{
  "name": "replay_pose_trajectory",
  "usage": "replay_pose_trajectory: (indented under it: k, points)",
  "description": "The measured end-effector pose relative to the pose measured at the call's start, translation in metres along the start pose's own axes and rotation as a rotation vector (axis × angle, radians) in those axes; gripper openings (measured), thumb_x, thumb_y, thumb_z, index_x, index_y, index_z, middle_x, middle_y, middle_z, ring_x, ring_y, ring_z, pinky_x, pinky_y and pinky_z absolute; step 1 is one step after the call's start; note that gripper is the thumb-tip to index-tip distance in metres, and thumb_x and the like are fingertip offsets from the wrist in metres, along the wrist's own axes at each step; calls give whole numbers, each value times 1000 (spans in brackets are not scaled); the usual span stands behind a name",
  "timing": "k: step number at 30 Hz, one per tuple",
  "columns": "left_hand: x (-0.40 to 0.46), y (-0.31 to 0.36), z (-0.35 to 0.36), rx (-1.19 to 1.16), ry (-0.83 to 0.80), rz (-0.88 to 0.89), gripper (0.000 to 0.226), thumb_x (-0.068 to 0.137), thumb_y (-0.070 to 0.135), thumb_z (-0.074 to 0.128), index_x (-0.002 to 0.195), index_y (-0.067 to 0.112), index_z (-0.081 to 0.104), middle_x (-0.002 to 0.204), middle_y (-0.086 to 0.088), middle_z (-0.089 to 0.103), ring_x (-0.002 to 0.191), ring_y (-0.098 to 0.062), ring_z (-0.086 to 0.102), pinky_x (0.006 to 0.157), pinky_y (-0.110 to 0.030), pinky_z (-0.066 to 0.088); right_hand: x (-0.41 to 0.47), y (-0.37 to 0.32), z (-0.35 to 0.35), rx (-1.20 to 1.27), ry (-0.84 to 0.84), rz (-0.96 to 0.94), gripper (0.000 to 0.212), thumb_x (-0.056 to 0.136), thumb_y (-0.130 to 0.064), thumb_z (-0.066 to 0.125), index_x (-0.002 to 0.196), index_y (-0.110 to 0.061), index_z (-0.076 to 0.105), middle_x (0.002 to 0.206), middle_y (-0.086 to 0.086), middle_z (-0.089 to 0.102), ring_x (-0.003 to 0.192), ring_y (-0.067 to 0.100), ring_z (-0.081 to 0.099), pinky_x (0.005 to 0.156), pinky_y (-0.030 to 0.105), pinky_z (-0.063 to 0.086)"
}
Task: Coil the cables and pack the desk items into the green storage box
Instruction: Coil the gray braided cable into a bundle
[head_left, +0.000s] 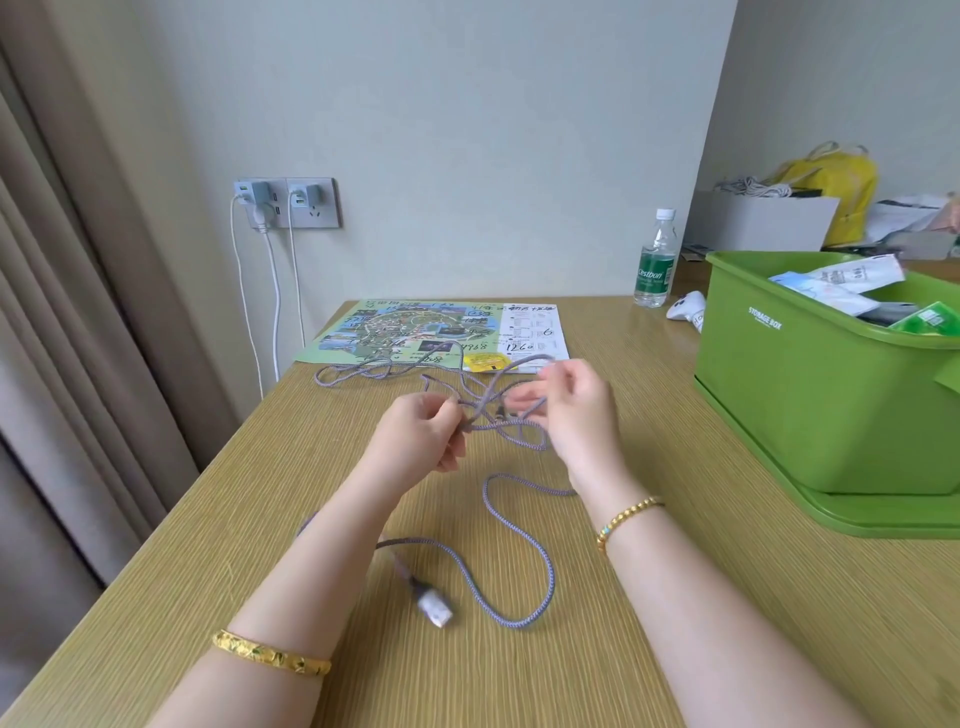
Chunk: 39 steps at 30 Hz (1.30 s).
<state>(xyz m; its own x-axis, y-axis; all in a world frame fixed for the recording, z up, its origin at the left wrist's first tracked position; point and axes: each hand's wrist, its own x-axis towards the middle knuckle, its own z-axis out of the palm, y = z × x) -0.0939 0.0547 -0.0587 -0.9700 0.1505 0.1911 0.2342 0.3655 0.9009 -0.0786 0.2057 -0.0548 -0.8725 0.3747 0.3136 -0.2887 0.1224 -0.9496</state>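
A long purple braided cable (511, 525) sprawls in loose loops over the wooden desk (675, 597), its white plug end (435, 609) lying near me. My left hand (421, 434) pinches a bend of the cable above the desk. My right hand (569, 410) holds other strands of the same cable just to the right, fingers curled round them. The green storage box (810, 405) stands at the right on its green lid, with several packets inside.
A colourful map sheet (431, 332) lies at the desk's far edge under part of the cable. A water bottle (655, 260) and a white controller (687, 307) stand left of the box. Wall chargers (285, 200) with white leads hang at the back left.
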Motion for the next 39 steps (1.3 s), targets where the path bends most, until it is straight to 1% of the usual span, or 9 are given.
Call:
replay_pose_trajectory:
  k: [5,9,13,19,24,29,32,36,39]
  points:
    - [2,-4,-6,109,-39,45,31,92,23,49,63,20,58,52,5,42,46,-14,34,51,-25,31,7,6,-9,20,51,237,16,99,-15,34,108,-9,47,101,13,68,80,18,66,75,32,55]
    - [3,-5,-8,-19,-52,20,29,93,29,51,71,20,67,51,11,41,46,-9,32,45,-19,29,3,9,-3,-671,53,-368,52,89,-5,50,138,-15,40,141,7,41,131,25,34,110,36,19]
    - [2,-4,-10,-133,-48,9,40,93,26,52,56,27,68,47,13,45,41,-3,34,40,-14,29,-6,11,7,-964,-211,-680,25,88,-22,58,112,-26,65,114,-7,64,121,17,47,110,41,-12]
    - [3,-3,-6,-140,13,-13,30,95,21,50,70,16,68,52,8,49,37,-5,39,39,-17,37,-2,10,-1,-816,-96,-506,18,95,-26,49,89,-17,64,78,1,68,71,22,63,67,31,46]
    - [4,-6,-6,-198,104,-109,29,95,16,45,72,12,63,58,1,52,31,-5,42,39,-18,42,4,6,-9,-226,152,-54,17,97,-16,33,83,-18,42,53,1,59,34,11,56,41,19,39]
    - [2,-3,-4,-215,-18,-68,28,96,17,44,76,11,62,60,0,52,34,-8,35,37,-15,28,9,8,-12,-307,72,110,17,98,-18,36,111,-10,44,97,10,67,76,23,64,76,42,51]
    - [0,-4,-2,-124,-45,-3,28,97,19,45,78,12,64,60,2,53,41,-12,38,41,-19,31,6,13,-8,-845,62,-270,55,90,-25,56,139,-14,34,136,8,44,124,27,40,105,42,28]
    - [-2,-1,-5,-158,-104,52,27,97,20,45,81,15,65,66,6,64,47,-5,50,45,-16,42,1,9,-4,-1004,-64,-592,33,88,-31,59,120,-24,60,120,-3,57,121,18,45,112,45,-4]
    - [-1,2,-3,-205,-82,-15,26,99,20,41,82,16,60,67,6,70,42,-3,49,44,-16,46,4,8,-6,-1009,-129,-626,19,91,-28,55,99,-19,69,94,0,61,100,22,54,104,34,19]
